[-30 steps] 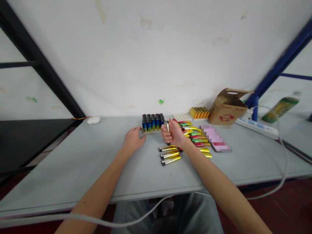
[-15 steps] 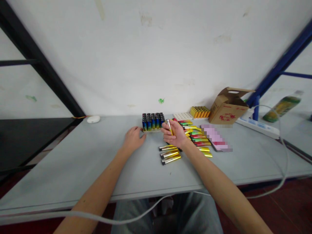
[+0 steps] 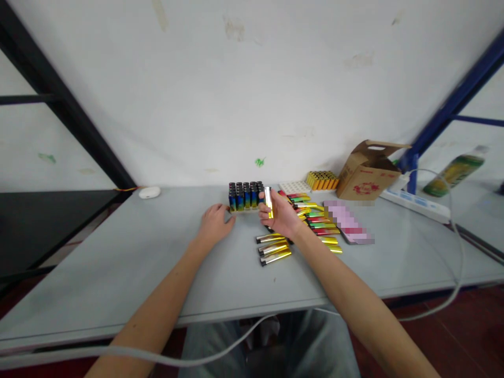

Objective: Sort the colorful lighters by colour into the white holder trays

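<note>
My right hand [image 3: 281, 214] is closed around a shiny silver-and-gold lighter [image 3: 268, 202], held nearly upright just above the table. Directly behind it, several blue-and-black lighters [image 3: 246, 197] stand in rows in a white tray [image 3: 248, 211], whose right end my hand partly hides. Resting on the table at the tray's left front corner is my left hand [image 3: 214, 224], fingers loosely bent and apart, tips beside or touching the tray's edge, nothing in them. In front of my right hand lie several silver-and-gold lighters [image 3: 274, 248]. More colourful lighters [image 3: 321, 223] lie in a pile right of it.
An empty white holed tray [image 3: 295, 187] and a block of standing yellow lighters [image 3: 322, 180] are by the wall. Farther right are an open cardboard box [image 3: 366, 173], a pink blurred flat object [image 3: 348, 223], a power strip [image 3: 417, 206] and a bottle [image 3: 454, 173]. A white case [image 3: 149, 192] lies left.
My right hand has turned the lighter from a slant to nearly upright and shifted slightly left, toward the blue-and-black lighters. My left hand has stayed by the tray corner.
</note>
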Motion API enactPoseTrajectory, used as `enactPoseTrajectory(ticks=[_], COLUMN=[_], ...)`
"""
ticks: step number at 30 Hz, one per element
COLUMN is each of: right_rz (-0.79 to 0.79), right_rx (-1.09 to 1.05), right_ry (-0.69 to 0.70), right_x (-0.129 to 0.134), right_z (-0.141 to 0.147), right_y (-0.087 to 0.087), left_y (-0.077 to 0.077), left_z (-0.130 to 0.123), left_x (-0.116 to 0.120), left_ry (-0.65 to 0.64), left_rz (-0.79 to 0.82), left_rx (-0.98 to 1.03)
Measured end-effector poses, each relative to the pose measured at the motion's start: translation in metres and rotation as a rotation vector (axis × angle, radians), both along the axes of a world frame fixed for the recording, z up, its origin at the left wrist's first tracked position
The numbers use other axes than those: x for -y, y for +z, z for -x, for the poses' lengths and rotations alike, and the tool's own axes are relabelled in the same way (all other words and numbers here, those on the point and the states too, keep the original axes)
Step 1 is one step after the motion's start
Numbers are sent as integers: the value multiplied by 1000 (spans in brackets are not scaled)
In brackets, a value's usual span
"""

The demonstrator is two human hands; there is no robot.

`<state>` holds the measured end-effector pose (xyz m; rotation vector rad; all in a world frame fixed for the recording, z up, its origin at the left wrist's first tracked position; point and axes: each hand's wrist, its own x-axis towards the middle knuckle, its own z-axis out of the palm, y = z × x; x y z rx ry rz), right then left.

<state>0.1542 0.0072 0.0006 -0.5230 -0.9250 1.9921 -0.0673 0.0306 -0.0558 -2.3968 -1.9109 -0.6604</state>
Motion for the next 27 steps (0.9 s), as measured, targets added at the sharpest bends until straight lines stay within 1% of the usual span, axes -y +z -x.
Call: enactPoseTrajectory(ticks=[2,7,9,14,18,22,27], right_rz=[4,51,66,69,82,107,94], right_rx=[45,51,97,162,185,198,184], right_ry=[0,101,107,-7,-70,-107,-118], right_x=[0,-1,-2,-4,-2,-1,-1], right_z=[0,1,2,6,7,9,11], right_y=[-1,-2,-3,-7,-6,-2,0], left_y=[0,-1,-2,-3,-3,-3,-3], left_z=[0,0,0,0,-1,-1,0], left_x=[0,0,0,0,0,-1,-1], left_ry=[2,9,16,20,28,21,17], left_rz=[0,0,0,6,14,15,8], left_rx=[-1,-13,-15,-20,-24,-31,-30])
